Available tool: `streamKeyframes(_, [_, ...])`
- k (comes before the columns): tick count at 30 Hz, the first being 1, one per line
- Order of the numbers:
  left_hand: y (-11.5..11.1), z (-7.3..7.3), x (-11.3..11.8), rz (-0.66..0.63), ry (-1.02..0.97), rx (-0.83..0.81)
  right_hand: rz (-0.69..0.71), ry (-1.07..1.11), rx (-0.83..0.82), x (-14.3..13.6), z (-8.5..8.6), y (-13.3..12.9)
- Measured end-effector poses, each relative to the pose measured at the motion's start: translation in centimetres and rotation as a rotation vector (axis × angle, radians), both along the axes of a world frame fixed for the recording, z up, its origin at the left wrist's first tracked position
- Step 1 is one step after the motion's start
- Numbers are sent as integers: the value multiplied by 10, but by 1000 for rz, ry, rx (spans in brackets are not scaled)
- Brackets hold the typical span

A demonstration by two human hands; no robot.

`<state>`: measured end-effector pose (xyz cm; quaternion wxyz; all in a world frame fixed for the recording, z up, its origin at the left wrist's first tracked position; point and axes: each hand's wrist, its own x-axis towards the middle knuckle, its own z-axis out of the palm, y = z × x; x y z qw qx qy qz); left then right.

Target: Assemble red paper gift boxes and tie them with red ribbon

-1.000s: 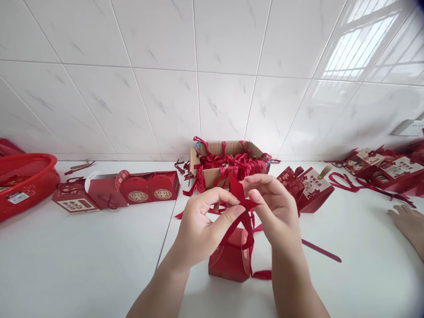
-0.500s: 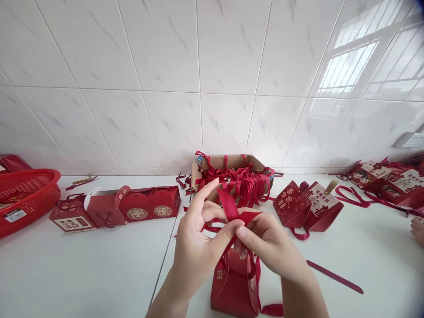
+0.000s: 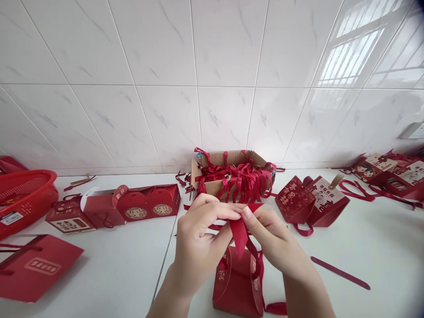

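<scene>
Both hands meet above a red gift box (image 3: 236, 287) that stands near the bottom centre. My left hand (image 3: 202, 238) has its fingers bent and closed on the red ribbon (image 3: 239, 236). My right hand (image 3: 270, 236) pinches the same ribbon, its thumb pressed on top beside the left fingertips. One cut end of the ribbon hangs down between the hands, and more ribbon trails along the right side of the box. The part of the ribbon behind the fingers is hidden.
A cardboard box (image 3: 217, 190) of red ribbons sits against the wall. Red boxes (image 3: 135, 207) line the left, near a red basket (image 3: 29, 198) and a red bag (image 3: 43, 267). More boxes (image 3: 326, 203) and a loose strip (image 3: 341, 273) are at right.
My left fingers have folded down to the right fingertips, and the upright ribbon end now hangs downward. A red bag has appeared at left. The person's hand at the right edge is gone.
</scene>
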<state>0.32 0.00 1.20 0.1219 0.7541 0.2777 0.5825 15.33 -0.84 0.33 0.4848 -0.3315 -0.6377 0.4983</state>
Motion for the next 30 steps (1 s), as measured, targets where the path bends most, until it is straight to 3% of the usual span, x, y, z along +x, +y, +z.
streamKeyframes(8, [3, 3, 2, -13, 77, 126, 120, 121, -139, 5, 5, 2])
streamKeyframes(19, [0, 3, -9, -154, 235, -79, 178, 216, -179, 11, -4, 10])
streamKeyframes(24, [-2, 3, -8, -101, 372, -100, 175, 275, -217, 16, -7, 13])
streamKeyframes(30, [0, 0, -15, -54, 438, -198, 74, 206, -186, 21, -4, 13])
